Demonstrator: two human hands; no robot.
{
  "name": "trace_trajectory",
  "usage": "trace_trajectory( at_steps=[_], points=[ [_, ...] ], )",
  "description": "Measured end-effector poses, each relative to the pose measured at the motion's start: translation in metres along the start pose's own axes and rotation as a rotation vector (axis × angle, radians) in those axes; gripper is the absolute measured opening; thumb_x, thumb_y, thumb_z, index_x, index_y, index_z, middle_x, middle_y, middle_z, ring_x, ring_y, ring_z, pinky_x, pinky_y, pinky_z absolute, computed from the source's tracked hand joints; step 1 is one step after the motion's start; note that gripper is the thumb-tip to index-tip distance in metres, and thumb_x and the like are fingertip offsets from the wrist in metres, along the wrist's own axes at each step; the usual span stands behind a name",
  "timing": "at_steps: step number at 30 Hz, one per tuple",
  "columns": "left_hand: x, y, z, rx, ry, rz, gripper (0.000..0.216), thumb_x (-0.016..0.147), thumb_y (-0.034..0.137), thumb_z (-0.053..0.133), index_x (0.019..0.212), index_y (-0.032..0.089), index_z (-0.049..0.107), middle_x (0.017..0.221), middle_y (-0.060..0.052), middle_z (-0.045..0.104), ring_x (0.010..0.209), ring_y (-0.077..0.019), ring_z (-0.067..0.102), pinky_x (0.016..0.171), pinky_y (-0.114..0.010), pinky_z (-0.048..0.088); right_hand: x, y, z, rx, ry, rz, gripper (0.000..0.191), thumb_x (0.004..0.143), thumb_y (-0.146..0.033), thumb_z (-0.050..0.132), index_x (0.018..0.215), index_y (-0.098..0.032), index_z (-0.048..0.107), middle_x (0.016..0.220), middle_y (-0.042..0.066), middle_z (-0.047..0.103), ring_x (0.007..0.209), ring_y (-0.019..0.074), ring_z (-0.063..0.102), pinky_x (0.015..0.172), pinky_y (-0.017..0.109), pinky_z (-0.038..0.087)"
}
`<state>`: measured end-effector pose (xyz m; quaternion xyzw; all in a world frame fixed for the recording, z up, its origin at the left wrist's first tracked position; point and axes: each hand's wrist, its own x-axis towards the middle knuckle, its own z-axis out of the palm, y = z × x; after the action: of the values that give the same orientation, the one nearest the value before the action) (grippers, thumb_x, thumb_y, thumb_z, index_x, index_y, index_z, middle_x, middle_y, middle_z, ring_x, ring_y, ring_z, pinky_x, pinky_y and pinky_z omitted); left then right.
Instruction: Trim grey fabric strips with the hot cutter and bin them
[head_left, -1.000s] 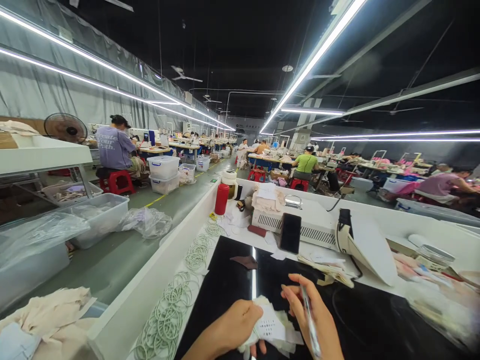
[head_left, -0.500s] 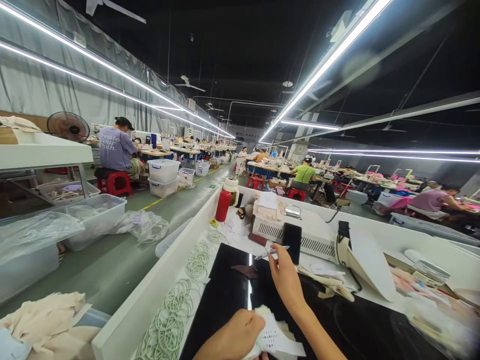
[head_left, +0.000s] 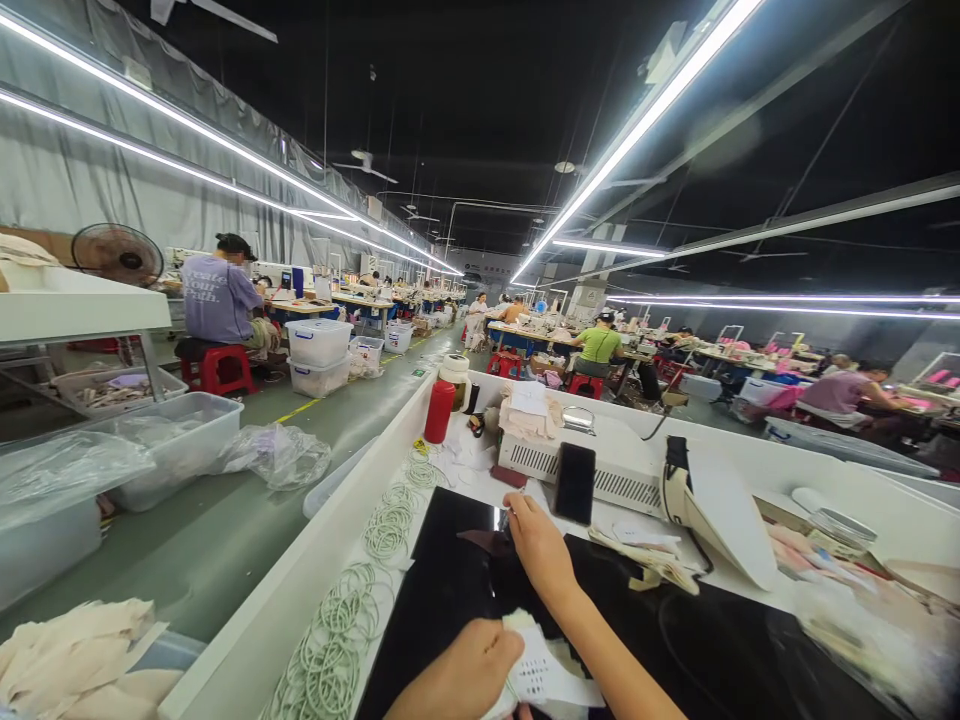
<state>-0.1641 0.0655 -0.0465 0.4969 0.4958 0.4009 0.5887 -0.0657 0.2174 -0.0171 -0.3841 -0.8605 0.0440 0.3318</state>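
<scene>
My left hand [head_left: 461, 668] is closed around a small bundle of cream pieces with a white paper slip [head_left: 534, 672] on top. Dark handwriting shows on the slip. Over the shiny black tabletop panel [head_left: 442, 560], my right hand [head_left: 538, 540] reaches forward with its fingers pinched together. What lies between those fingertips is too small to make out. Beneath and left of them is a dark reddish-brown piece [head_left: 481, 541]. A black phone [head_left: 575, 483] leans just beyond my right hand. Loops of pale green cord [head_left: 341, 625] lie along the left side of the table.
A red bottle [head_left: 439, 411] and a jug stand at the far left corner. Behind the phone sits a white vented machine [head_left: 611, 462]; a white lamp-like panel [head_left: 720, 510] leans to its right. A raised white rim [head_left: 300, 570] borders the table. Co-workers sit at sewing tables beyond.
My right hand has moved left and slightly down; the pen seen in it earlier no longer shows clearly. My left hand keeps hold of the bundle. The whole view has shifted slightly.
</scene>
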Motion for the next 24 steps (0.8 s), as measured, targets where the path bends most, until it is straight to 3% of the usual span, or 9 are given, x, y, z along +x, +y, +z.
trace_trajectory(
  at_steps=[6, 11, 14, 17, 24],
  points=[
    [0.000, 0.000, -0.001, 0.003, -0.002, -0.007, 0.045, 0.087, 0.046, 0.043, 0.077, 0.010, 0.067, 0.059, -0.005, 0.063, 0.040, -0.0097, 0.048, 0.040, -0.019, 0.036, 0.002, 0.006, -0.002, 0.073, 0.006, 0.059, 0.020, 0.101, -0.033, 0.064, 0.112, -0.017, 0.066, 0.110, 0.005, 0.069, 0.094, 0.0199, 0.068, 0.084, 0.040, 0.059],
    [0.007, -0.011, -0.003, 0.009, 0.020, 0.010, 0.050, 0.083, 0.054, 0.044, 0.071, 0.010, 0.065, 0.062, -0.009, 0.066, 0.044, -0.0115, 0.053, 0.040, -0.020, 0.039, 0.010, 0.020, 0.008, 0.165, 0.026, 0.285, 0.026, 0.101, -0.035, 0.063, 0.119, -0.016, 0.064, 0.108, 0.005, 0.069, 0.090, 0.0191, 0.069, 0.081, 0.039, 0.060],
    [0.010, -0.014, -0.003, 0.007, 0.025, 0.015, 0.051, 0.081, 0.056, 0.044, 0.075, 0.010, 0.065, 0.061, -0.008, 0.065, 0.044, -0.0117, 0.053, 0.041, -0.020, 0.039, 0.011, 0.024, 0.020, 0.201, -0.051, 0.442, 0.026, 0.101, -0.035, 0.063, 0.119, -0.016, 0.064, 0.105, 0.005, 0.069, 0.082, 0.0168, 0.069, 0.072, 0.034, 0.061],
    [0.011, -0.015, -0.005, 0.002, 0.022, 0.016, 0.052, 0.081, 0.058, 0.044, 0.076, 0.011, 0.064, 0.057, -0.006, 0.063, 0.042, -0.0110, 0.051, 0.041, -0.020, 0.038, 0.011, 0.023, 0.028, 0.201, -0.160, 0.530, 0.025, 0.101, -0.034, 0.065, 0.118, -0.016, 0.064, 0.107, 0.005, 0.070, 0.084, 0.0171, 0.070, 0.073, 0.035, 0.061],
    [0.012, -0.019, -0.011, 0.019, 0.012, 0.007, 0.068, 0.079, 0.077, 0.042, 0.079, 0.012, 0.064, 0.054, -0.005, 0.063, 0.038, -0.0098, 0.046, 0.038, -0.019, 0.031, 0.011, 0.002, 0.009, 0.178, -0.273, 0.531, 0.031, 0.099, -0.034, 0.067, 0.125, -0.018, 0.063, 0.126, 0.009, 0.066, 0.108, 0.0248, 0.067, 0.092, 0.047, 0.058]
  ],
)
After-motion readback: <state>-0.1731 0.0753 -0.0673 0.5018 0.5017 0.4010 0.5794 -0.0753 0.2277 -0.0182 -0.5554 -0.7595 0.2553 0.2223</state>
